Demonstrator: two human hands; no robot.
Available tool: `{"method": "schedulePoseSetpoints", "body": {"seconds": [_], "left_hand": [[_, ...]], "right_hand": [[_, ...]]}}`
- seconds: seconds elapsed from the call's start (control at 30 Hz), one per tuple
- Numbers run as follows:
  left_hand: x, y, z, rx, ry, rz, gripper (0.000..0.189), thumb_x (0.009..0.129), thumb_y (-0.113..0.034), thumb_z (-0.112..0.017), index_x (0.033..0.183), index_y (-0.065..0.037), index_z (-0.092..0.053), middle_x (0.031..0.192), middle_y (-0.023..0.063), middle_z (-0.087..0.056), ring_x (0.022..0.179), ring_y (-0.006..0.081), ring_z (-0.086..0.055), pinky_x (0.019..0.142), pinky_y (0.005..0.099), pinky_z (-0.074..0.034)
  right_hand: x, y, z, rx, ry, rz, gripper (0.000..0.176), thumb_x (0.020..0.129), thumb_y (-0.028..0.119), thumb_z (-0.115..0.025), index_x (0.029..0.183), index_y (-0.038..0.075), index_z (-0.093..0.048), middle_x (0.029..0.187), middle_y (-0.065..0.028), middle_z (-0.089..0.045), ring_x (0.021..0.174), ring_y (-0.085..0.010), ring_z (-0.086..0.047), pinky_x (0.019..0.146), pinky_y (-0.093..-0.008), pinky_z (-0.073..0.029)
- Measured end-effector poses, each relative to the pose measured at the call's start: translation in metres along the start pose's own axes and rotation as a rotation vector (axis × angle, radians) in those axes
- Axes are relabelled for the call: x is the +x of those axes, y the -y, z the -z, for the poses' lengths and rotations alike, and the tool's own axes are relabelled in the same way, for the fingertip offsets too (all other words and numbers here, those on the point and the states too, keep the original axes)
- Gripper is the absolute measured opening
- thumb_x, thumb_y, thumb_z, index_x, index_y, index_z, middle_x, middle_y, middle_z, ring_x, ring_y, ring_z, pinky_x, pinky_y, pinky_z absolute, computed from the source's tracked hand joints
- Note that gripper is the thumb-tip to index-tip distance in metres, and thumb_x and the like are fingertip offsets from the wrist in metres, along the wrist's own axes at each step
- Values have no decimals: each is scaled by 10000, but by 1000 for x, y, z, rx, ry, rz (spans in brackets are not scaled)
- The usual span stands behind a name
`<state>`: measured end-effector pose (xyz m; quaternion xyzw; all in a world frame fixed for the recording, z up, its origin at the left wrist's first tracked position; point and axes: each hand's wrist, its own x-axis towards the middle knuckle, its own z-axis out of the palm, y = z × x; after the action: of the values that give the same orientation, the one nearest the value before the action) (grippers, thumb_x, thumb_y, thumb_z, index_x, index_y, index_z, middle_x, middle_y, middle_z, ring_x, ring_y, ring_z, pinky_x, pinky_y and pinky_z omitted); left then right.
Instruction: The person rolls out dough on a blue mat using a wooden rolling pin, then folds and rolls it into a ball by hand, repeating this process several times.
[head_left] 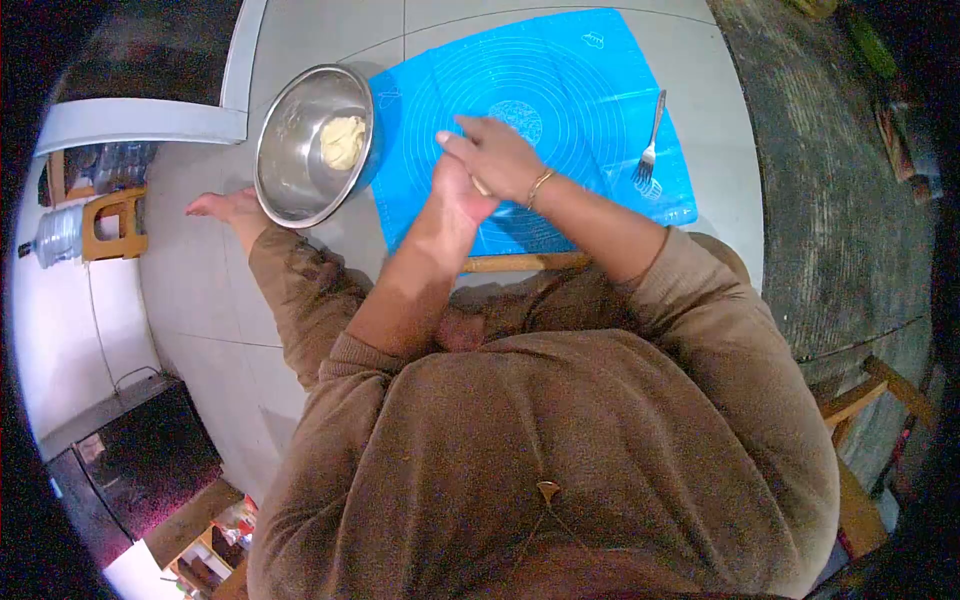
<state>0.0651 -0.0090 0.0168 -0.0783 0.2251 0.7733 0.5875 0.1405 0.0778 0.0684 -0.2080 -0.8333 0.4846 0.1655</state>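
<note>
My left hand [459, 190] and my right hand [502, 160] are pressed palm to palm over a blue silicone mat [590, 90] printed with white circles. Between the palms, a small pale edge of dough [481, 187] peeks out; the rest of the piece is hidden. My right hand lies on top, its wrist wearing a bracelet. To the left, a steel bowl [285, 165] tilts against the mat's edge, with a larger lump of pale dough [342, 142] inside. A fork [650, 145] rests on the right side of the mat.
A light wooden rod or edge [525, 262] runs along the mat's near side. My bare foot [225, 204] is beside the bowl on the tiled floor [200, 290]. A large water bottle [62, 236] lies at far left. A dark ridged surface [820, 180] borders the right.
</note>
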Motion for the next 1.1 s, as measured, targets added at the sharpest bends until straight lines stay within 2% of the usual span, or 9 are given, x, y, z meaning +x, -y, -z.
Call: {"method": "schedulePoseSetpoints", "body": {"seconds": [0.03, 0.07, 0.17, 0.47, 0.57, 0.77, 0.87, 0.93, 1.1], "left_hand": [[-2, 7, -5, -70, 172, 6, 363, 939, -333, -415, 1164, -71, -526, 1124, 135, -592, 1050, 286, -566, 895, 466, -470], [-4, 11, -11, 0, 30, -97, 407, 945, -382, -403, 1207, -85, -497, 1171, 126, -557, 1109, 282, -523, 934, 456, -443], [-18, 11, -44, 118, -65, -180, 468, 949, -432, -389, 1270, -99, -458, 1251, 112, -506, 1193, 295, -461, 989, 471, -398], [-30, 21, -70, 233, -184, -55, 566, 957, -425, -311, 1358, -29, -363, 1398, 157, -412, 1269, 395, -377, 1092, 519, -243], [-33, -3, -20, 278, 117, -27, 465, 962, -381, -331, 1276, -55, -438, 1345, 168, -459, 1238, 382, -420, 1065, 524, -295], [-30, -24, -21, -399, 287, 213, 499, 942, -397, -352, 1283, -40, -426, 1393, 215, -384, 1309, 394, -335, 1100, 542, -238], [-31, -1, -11, 42, 377, 31, 538, 956, -431, -297, 1309, -40, -409, 1387, 203, -400, 1312, 381, -337, 1105, 512, -247], [-37, 1, -4, -516, 468, 138, 573, 962, -452, -263, 1303, -13, -405, 1353, 199, -435, 1288, 381, -367, 1100, 509, -256], [-40, -37, -31, -126, 259, 132, 619, 965, -463, -232, 1273, 49, -397, 1313, 213, -455, 1257, 378, -389, 1097, 498, -255]], "right_hand": [[-6, -2, -7, 77, 50, -24, 524, 868, 435, -524, 1164, 5, -574, 1195, -223, -568, 1158, -377, -500, 999, -432, -384], [-10, -14, -12, -429, 25, 560, 522, 867, 385, -518, 1178, -33, -551, 1225, -213, -557, 1216, -368, -463, 1039, -477, -334], [-28, 16, -34, -250, -283, 445, 503, 835, 380, -545, 1202, 36, -560, 1294, -205, -504, 1174, -435, -469, 1021, -591, -303], [-11, -3, -4, -396, 132, 291, 446, 803, 313, -541, 1157, 43, -578, 1284, -177, -514, 1196, -417, -450, 1028, -564, -312], [-38, 37, -28, -351, -364, 540, 403, 802, 312, -533, 1103, 52, -600, 1194, -156, -567, 1079, -381, -534, 970, -574, -352], [-5, 26, 34, -550, 179, 252, 386, 851, 254, -513, 1162, 37, -580, 1169, -160, -597, 1175, -361, -493, 1001, -473, -357], [-9, -12, -17, -156, -94, 379, 277, 831, 288, -527, 980, 83, -640, 986, -176, -625, 935, -358, -577, 797, -504, -456], [-11, -2, -9, -169, -49, 399, 277, 851, 283, -516, 977, 69, -639, 988, -178, -624, 937, -354, -575, 812, -489, -451], [-2, 16, 3, -103, -54, 367, 292, 886, 289, -492, 938, 45, -644, 949, -187, -626, 912, -343, -581, 800, -456, -451]]}}
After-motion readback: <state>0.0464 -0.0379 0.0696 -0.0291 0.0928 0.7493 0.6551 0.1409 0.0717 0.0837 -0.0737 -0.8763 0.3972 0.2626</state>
